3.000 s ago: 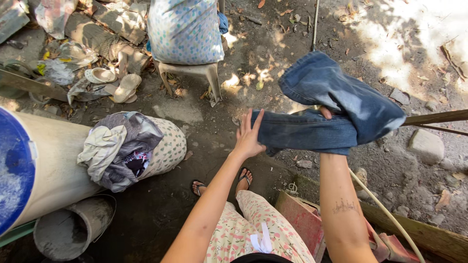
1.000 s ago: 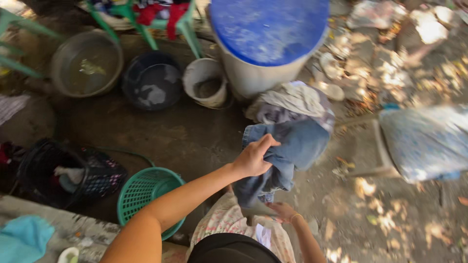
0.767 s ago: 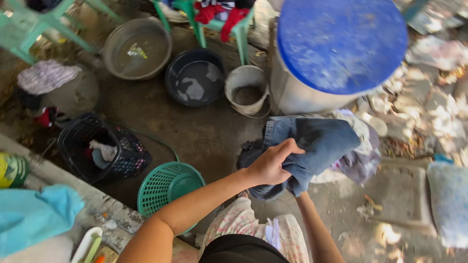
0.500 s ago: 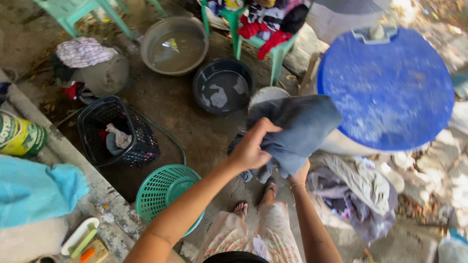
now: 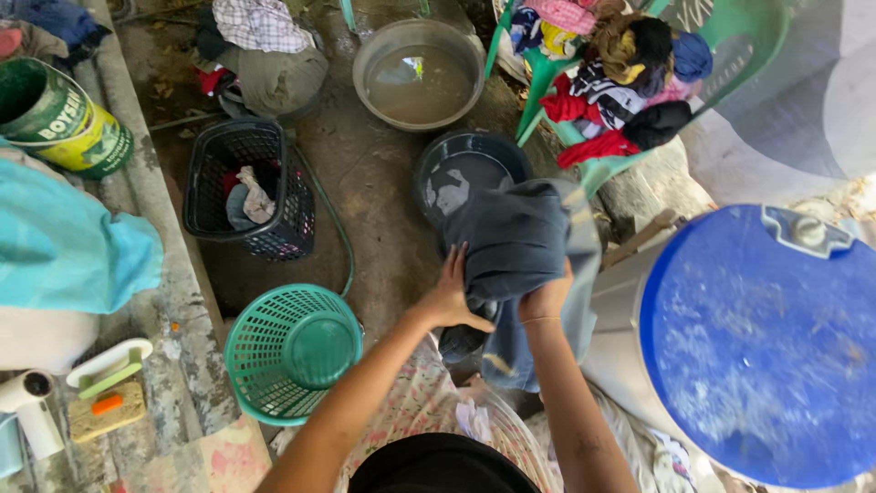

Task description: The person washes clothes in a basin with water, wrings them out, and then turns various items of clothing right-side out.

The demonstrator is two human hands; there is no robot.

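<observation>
The big drum with the blue lid (image 5: pixel 762 342) fills the lower right and crowds the right elbow, so any swing of the wet denim is better kept to the left and forward, away from its wall. The blue jeans (image 5: pixel 520 265) hang bunched in front of the person, above the wet ground and just short of the dark basin (image 5: pixel 461 173); both hands bear them, the left hand (image 5: pixel 449 297) with its grip spread flat against the cloth from the side, the right hand (image 5: pixel 545 297) with its grip closed on a fold from beneath. To handle this well, I would judge, the loose leg hanging below the hands (it looks heavy with water) should be gathered up before it drags in the dirt. Behind the basin a green plastic chair (image 5: pixel 584 100) is heaped with mixed clothes, and a grey metal basin of murky water (image 5: pixel 418 78) stands further off. To the left sit a black laundry basket (image 5: pixel 248 187) with a few pieces in it and, nearer, a green mesh basket (image 5: pixel 292 351) close by the left forearm. A thin hose (image 5: pixel 336 233) runs along the ground between them, something for a foot to catch.
</observation>
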